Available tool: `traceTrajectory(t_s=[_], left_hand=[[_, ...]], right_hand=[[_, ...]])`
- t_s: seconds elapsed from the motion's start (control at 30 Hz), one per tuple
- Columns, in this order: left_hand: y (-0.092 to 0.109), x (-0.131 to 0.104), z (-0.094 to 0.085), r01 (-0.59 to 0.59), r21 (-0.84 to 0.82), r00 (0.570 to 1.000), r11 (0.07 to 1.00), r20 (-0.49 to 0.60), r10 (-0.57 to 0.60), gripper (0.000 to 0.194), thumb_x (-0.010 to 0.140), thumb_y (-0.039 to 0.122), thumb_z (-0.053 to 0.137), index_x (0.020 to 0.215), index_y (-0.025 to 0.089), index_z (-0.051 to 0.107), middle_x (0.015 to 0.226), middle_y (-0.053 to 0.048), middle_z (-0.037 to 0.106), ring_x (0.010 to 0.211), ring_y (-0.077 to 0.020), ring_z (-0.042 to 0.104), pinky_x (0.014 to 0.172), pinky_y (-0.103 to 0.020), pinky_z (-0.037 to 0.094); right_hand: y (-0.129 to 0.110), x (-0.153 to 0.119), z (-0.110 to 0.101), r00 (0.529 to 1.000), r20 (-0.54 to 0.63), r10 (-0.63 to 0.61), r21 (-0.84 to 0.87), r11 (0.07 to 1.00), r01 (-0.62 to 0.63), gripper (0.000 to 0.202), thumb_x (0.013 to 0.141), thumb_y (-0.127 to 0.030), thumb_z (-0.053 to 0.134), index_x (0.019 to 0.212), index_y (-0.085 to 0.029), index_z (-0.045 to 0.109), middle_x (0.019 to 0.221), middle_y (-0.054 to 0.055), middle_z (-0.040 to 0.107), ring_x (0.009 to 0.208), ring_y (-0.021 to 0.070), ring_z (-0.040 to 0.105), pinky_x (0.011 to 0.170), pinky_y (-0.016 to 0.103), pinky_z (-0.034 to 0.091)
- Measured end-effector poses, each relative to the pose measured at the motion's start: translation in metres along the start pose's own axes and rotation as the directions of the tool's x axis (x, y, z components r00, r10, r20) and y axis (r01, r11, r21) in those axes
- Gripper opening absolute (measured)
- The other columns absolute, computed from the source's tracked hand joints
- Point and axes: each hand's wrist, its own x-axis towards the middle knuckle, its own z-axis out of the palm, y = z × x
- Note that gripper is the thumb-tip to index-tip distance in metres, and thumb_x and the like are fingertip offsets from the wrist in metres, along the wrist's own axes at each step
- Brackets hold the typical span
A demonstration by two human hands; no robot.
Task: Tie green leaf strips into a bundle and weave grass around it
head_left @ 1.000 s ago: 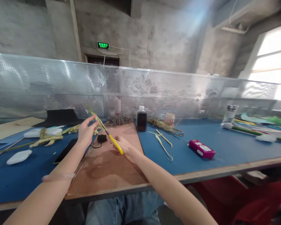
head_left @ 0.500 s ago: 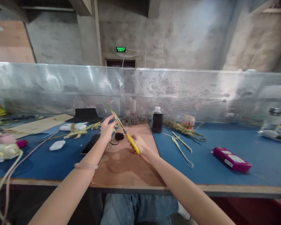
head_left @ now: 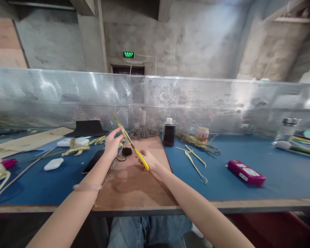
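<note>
My right hand (head_left: 149, 161) is closed round the yellow handle of a pair of scissors (head_left: 142, 159), whose blades point up and to the left. The blades reach a thin green-yellow plant strip (head_left: 116, 119), which my left hand (head_left: 113, 143) pinches between its fingers. Whether the blades are parted I cannot make out. Both hands are above a brown board (head_left: 134, 186). Below them lies a small black ball of yarn (head_left: 126, 151) with a loose end. A dark phone (head_left: 93, 162) lies partly behind my left forearm.
A dark bottle with a white cap (head_left: 168, 134) stands behind the board. Dried strips (head_left: 196, 141), two pale strands (head_left: 195, 162) and a magenta pack (head_left: 246, 173) lie right. Left are a white case (head_left: 53, 164) and black card (head_left: 86, 128). A perforated metal screen (head_left: 170, 93) closes the back.
The whole view has shifted, so things appear farther left. My hands keep the same hold on the scissors and the strip, with little visible movement between them.
</note>
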Motion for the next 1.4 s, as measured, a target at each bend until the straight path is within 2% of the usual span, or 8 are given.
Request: traceTrajectory(t_s=[0.27, 0.53, 0.73, 0.87, 1.03, 1.23, 1.3, 1.4], left_hand=[[-0.007, 0.003, -0.003, -0.047, 0.006, 0.998, 0.999, 0.051, 0.047, 0.047, 0.058, 0.025, 0.073, 0.105, 0.021, 0.069, 0.103, -0.005, 0.067, 0.058, -0.0055, 0.051, 0.049, -0.016, 0.038], [-0.013, 0.004, -0.001, -0.013, -0.042, 0.998, 0.999, 0.066, 0.016, 0.049, 0.058, 0.024, 0.071, 0.107, 0.02, 0.068, 0.102, -0.007, 0.067, 0.064, -0.0083, 0.055, 0.048, -0.015, 0.038], [-0.015, 0.008, -0.002, -0.02, -0.056, 0.999, 0.998, 0.027, 0.022, 0.04, 0.065, 0.026, 0.066, 0.104, 0.02, 0.07, 0.101, -0.008, 0.067, 0.066, -0.0096, 0.057, 0.047, -0.015, 0.037], [-0.017, 0.008, -0.003, -0.036, -0.062, 0.999, 0.997, 0.017, 0.037, 0.039, 0.063, 0.029, 0.07, 0.101, 0.02, 0.071, 0.106, -0.008, 0.067, 0.072, -0.0111, 0.059, 0.049, -0.015, 0.038], [-0.016, 0.007, -0.002, -0.04, -0.08, 0.999, 0.996, -0.022, 0.038, 0.04, 0.06, 0.022, 0.072, 0.101, 0.021, 0.071, 0.109, -0.006, 0.066, 0.068, -0.0078, 0.056, 0.05, -0.014, 0.04], [-0.009, 0.018, -0.009, 0.034, -0.305, 0.983, 0.952, -0.16, -0.087, 0.037, 0.065, 0.012, 0.064, 0.101, 0.019, 0.069, 0.107, -0.006, 0.065, 0.065, -0.0065, 0.059, 0.052, -0.015, 0.043], [-0.009, 0.021, -0.013, 0.023, -0.269, 0.976, 0.963, -0.203, -0.08, 0.037, 0.066, 0.013, 0.064, 0.103, 0.019, 0.067, 0.109, -0.007, 0.064, 0.068, -0.0081, 0.061, 0.053, -0.016, 0.045], [-0.013, 0.02, -0.014, -0.09, -0.068, 0.97, 0.994, -0.232, 0.072, 0.039, 0.064, 0.015, 0.068, 0.103, 0.019, 0.067, 0.109, -0.005, 0.064, 0.071, -0.0101, 0.061, 0.06, -0.019, 0.048]], right_hand=[[0.002, 0.006, 0.001, 0.998, -0.048, -0.027, -0.096, 0.995, 0.022, 0.043, 0.076, -0.059, 0.055, 0.068, -0.018, 0.043, 0.053, -0.005, 0.044, 0.047, 0.0081, 0.042, 0.042, 0.018, 0.027], [0.005, 0.007, 0.001, 0.996, -0.078, -0.043, -0.155, 0.987, 0.031, 0.044, 0.076, -0.059, 0.056, 0.067, -0.017, 0.047, 0.054, -0.003, 0.046, 0.049, 0.0087, 0.041, 0.042, 0.019, 0.026], [0.005, 0.008, 0.002, 0.996, -0.075, -0.058, -0.19, 0.981, 0.043, 0.043, 0.08, -0.058, 0.052, 0.066, -0.017, 0.047, 0.053, -0.003, 0.045, 0.048, 0.0088, 0.042, 0.041, 0.019, 0.024], [0.002, 0.006, 0.002, 0.996, -0.069, -0.061, -0.228, 0.973, 0.044, 0.043, 0.08, -0.057, 0.051, 0.066, -0.017, 0.046, 0.054, -0.002, 0.046, 0.048, 0.0088, 0.042, 0.041, 0.019, 0.024], [-0.002, 0.0, 0.001, 0.997, -0.054, -0.053, -0.319, 0.947, 0.033, 0.049, 0.083, -0.062, 0.041, 0.068, -0.016, 0.047, 0.058, 0.001, 0.052, 0.051, 0.0114, 0.048, 0.043, 0.021, 0.03], [-0.006, -0.007, -0.001, 0.981, -0.178, -0.076, -0.517, 0.855, -0.028, 0.047, 0.079, -0.061, 0.046, 0.089, -0.015, 0.051, 0.09, 0.013, 0.064, 0.08, 0.0266, 0.061, 0.061, 0.03, 0.04], [-0.004, -0.007, -0.003, 0.97, -0.235, -0.062, -0.56, 0.825, -0.082, 0.045, 0.081, -0.057, 0.046, 0.094, -0.014, 0.051, 0.093, 0.016, 0.064, 0.083, 0.0291, 0.063, 0.065, 0.033, 0.042], [0.001, -0.003, -0.009, 0.946, -0.319, -0.054, -0.606, 0.779, -0.159, 0.041, 0.084, -0.05, 0.045, 0.101, -0.013, 0.051, 0.098, 0.019, 0.063, 0.088, 0.0296, 0.063, 0.071, 0.035, 0.043]])
